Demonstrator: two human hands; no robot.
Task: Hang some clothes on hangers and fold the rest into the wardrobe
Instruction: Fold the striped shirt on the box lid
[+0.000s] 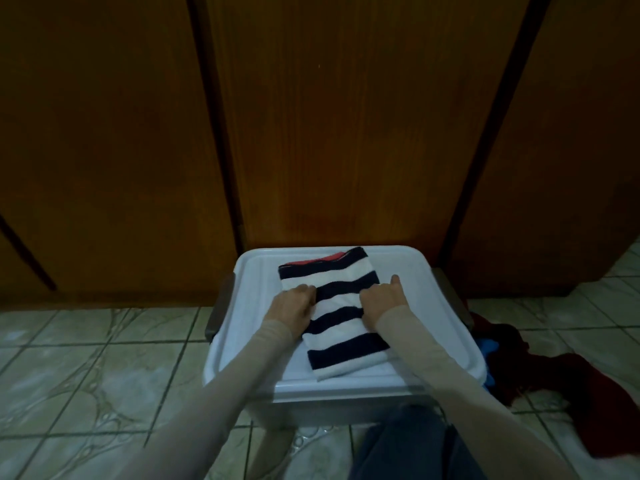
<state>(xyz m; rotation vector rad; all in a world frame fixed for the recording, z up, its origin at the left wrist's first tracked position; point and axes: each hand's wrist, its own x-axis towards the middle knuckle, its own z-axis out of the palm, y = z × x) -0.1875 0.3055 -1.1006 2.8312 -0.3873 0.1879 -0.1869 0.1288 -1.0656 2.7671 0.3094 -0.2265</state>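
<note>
Folded navy-and-white striped garment (pixel 336 310) lies on white lidded storage box (pixel 256 271), long axis running 11 to 5 o'clock. Left hand (pixel 292 303) grips its 9 o'clock edge, fingers curled; right hand (pixel 382 299) grips its 3 o'clock edge, thumb extended. Closed wooden wardrobe doors (pixel 346 116) at 12 o'clock. Dark red clothes (pixel 540 368) on tiled floor (pixel 86 358) at 4 o'clock.

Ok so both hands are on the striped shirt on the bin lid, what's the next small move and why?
Probably fold the near end up over the far end. The striped shirt lies as a long narrow strip on the white lid, with the left hand and right hand gripping its sides at mid-length.
</note>
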